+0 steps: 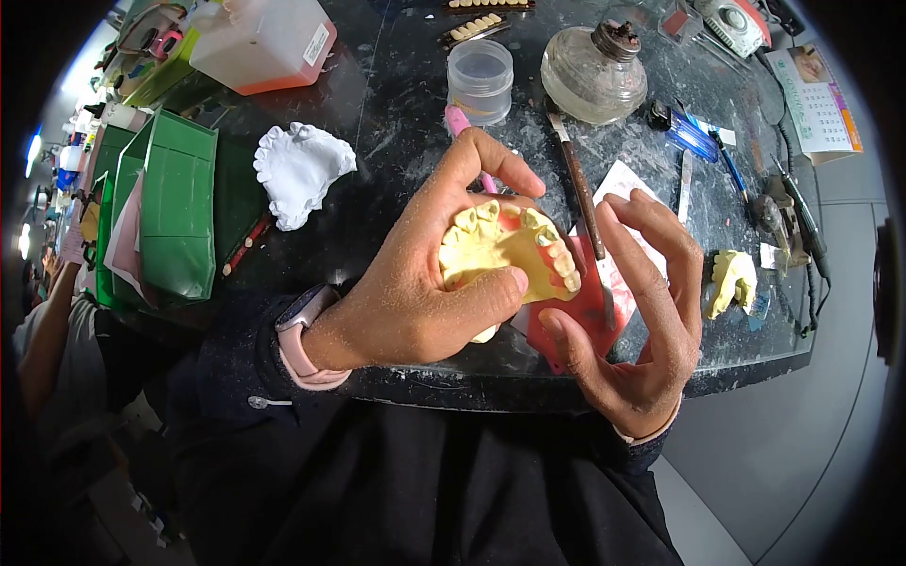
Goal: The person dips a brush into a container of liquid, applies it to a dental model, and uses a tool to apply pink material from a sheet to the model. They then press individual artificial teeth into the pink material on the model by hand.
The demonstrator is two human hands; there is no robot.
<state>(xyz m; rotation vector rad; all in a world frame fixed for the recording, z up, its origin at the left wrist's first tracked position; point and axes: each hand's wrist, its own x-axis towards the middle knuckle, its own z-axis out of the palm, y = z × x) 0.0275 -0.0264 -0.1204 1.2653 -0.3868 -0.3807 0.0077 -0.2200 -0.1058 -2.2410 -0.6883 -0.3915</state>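
My left hand (pixel 411 307) grips a yellow plaster dental cast (pixel 519 247), with the thumb across its inner side. Pink wax and a short row of artificial teeth (pixel 557 261) sit along the cast's right edge. My right hand (pixel 656 325) is just right of the cast, its thumb and curved fingers apart, and nothing shows between them. Beneath the hands lie a pink wax sheet (pixel 593 325) and a wax knife (pixel 578 181) with a brown handle. A pink-handled tool (pixel 457 119) is partly hidden behind my left hand.
Left on the dark bench are a white plaster cast (pixel 300 174), green bins (pixel 170 208) and a jug of orange liquid (pixel 269 47). A clear cup (pixel 480 85) and glass spirit burner (pixel 595 80) stand behind. Another yellow cast (pixel 731 281) and handpiece (pixel 802 212) lie right.
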